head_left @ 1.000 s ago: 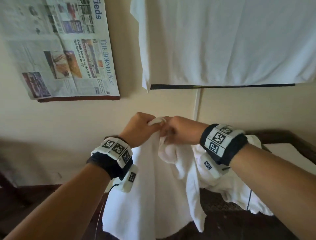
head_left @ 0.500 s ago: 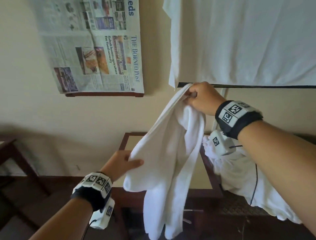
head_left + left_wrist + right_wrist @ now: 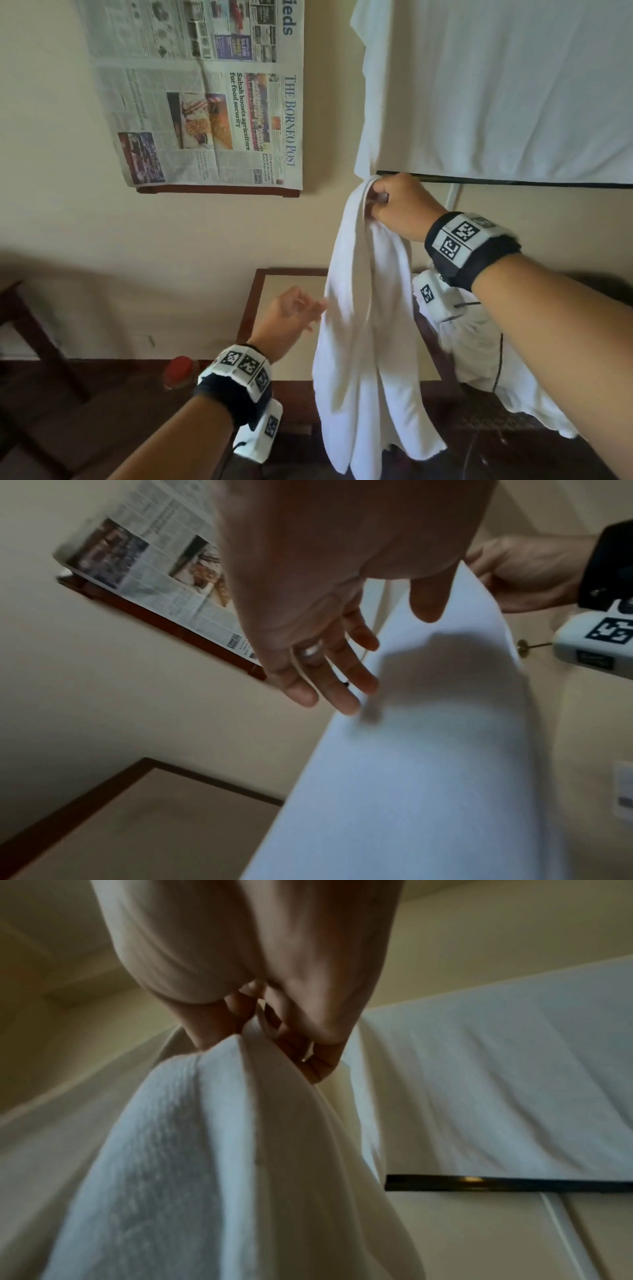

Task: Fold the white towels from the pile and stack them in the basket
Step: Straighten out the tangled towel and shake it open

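A white towel point(image 3: 363, 335) hangs down in long folds from my right hand point(image 3: 394, 205), which pinches its top edge high up near the wall. The right wrist view shows my thumb and fingers point(image 3: 308, 1053) closed on the towel point(image 3: 192, 1150). My left hand point(image 3: 294, 315) is lower and to the left, fingers spread and straight, holding nothing, its fingertips beside the towel's left edge. In the left wrist view the left hand point(image 3: 342, 647) reaches toward the towel point(image 3: 428, 764). More white towels point(image 3: 479, 353) lie heaped at the right. No basket is in view.
A wood-framed table point(image 3: 253, 301) stands against the wall behind the towel. A newspaper point(image 3: 205, 92) hangs on the wall at upper left. A large white cloth point(image 3: 496, 85) hangs over a dark rail at upper right. A red-capped object point(image 3: 180, 371) sits low at left.
My hands held the towel's top together, then parted. The right hand lifted the towel high; the left let go, dropped low, and now reaches toward the towel's left edge.
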A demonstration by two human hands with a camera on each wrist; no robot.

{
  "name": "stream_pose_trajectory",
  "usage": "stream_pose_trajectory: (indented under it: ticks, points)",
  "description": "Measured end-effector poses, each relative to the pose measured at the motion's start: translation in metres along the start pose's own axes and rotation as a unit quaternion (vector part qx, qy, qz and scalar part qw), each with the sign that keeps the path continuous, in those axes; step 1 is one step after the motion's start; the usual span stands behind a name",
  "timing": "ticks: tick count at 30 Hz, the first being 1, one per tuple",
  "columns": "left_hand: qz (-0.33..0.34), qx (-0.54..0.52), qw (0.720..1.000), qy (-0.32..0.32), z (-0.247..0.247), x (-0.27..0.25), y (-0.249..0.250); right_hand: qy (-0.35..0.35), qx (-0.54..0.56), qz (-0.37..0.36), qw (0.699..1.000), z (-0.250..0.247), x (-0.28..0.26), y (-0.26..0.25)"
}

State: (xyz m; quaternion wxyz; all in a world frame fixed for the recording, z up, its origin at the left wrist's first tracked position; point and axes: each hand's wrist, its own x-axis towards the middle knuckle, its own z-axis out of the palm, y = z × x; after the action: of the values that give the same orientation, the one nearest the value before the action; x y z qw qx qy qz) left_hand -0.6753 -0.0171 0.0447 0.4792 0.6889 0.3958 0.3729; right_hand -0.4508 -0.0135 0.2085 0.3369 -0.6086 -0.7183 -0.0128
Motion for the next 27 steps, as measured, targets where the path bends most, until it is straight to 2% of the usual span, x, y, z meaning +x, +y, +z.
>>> stream_pose_trajectory:
  ticks: [3,8,13,15,18,22,24,27]
  points:
    - [0.015,0.006,0.998,0.061,0.014,0.014,0.011,-0.021,-0.037,-0.02,0.999,-0.002,0.006,-0.018]
    - [0.066,-0.013,0.987,0.143,0.036,0.019,0.036,-0.029,-0.092,0.006,0.995,-0.008,0.013,-0.037]
    - [0.109,0.072,0.971,0.2,0.036,0.021,0.048,-0.031,-0.104,0.007,0.994,-0.01,0.014,-0.042]
    - [0.11,0.151,0.96,0.21,0.027,0.021,0.045,-0.024,-0.101,0.009,0.995,-0.01,0.014,-0.04]
    - [0.041,0.29,0.94,0.176,0.008,0.013,0.027,0.008,-0.09,0.015,0.996,-0.012,0.013,-0.037]
    - [-0.093,0.355,0.92,0.138,-0.027,-0.007,-0.017,0.033,-0.085,0.054,0.994,-0.017,0.009,-0.027]
    - [-0.126,0.35,0.914,0.159,-0.045,-0.016,-0.029,0.032,-0.086,0.071,0.993,-0.013,0.007,-0.017]
    - [-0.137,0.242,0.934,0.223,-0.066,-0.018,-0.033,0.018,-0.081,0.085,0.993,0.002,0.002,-0.004]
